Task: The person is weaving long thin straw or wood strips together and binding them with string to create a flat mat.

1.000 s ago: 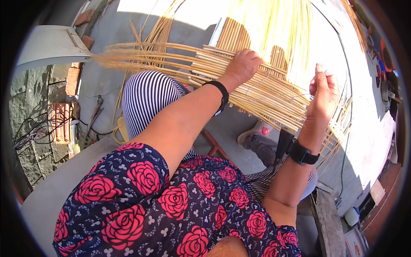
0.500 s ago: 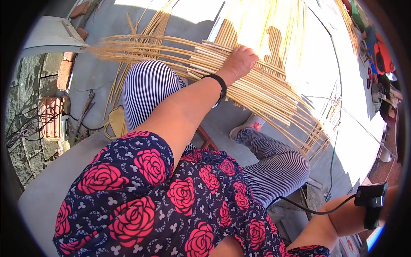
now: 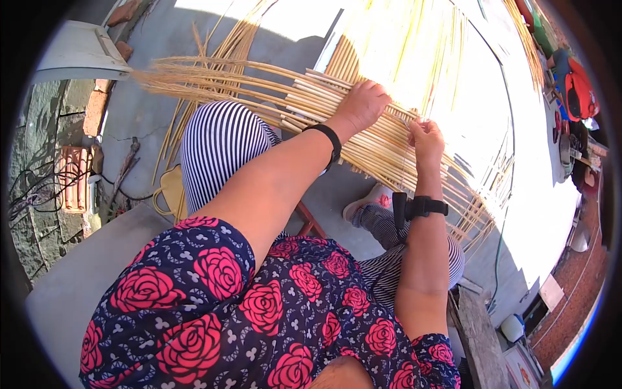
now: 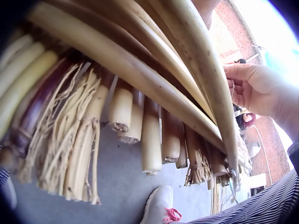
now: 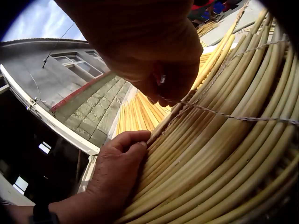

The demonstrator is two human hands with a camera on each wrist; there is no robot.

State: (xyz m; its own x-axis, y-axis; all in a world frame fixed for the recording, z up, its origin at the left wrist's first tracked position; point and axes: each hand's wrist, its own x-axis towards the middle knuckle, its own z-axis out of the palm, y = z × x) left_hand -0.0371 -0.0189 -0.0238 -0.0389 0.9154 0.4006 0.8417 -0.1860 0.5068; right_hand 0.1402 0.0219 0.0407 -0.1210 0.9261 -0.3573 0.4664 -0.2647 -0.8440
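Note:
A mat of straw-coloured stalks [image 3: 389, 144] lies across the person's knees, bound with twisted twine [image 5: 233, 116]. The left hand [image 3: 364, 107] grips its far edge; in the right wrist view the left thumb and forefinger [image 5: 117, 168] pinch the edge stalk. Close to its right, the right hand [image 3: 426, 139] is at the same edge, and in the right wrist view the dark, shaded right hand [image 5: 163, 60] pinches the twine where it leaves the stalks. The left wrist view shows the right hand [image 4: 261, 88] with curled fingers beyond the cut stalk ends [image 4: 152, 140].
More long stalks [image 3: 389, 52] lie on the ground beyond the mat. Feathery stalk tips [image 3: 168, 74] stick out at the left. A white chair [image 3: 81, 52] stands at the upper left, a wooden plank [image 3: 479, 337] at the lower right. A hose [image 3: 499, 259] runs along the right.
The right hand swung away to the lower right, out of the head view, then came back to the mat's far edge beside the left hand. The left hand has stayed on the edge.

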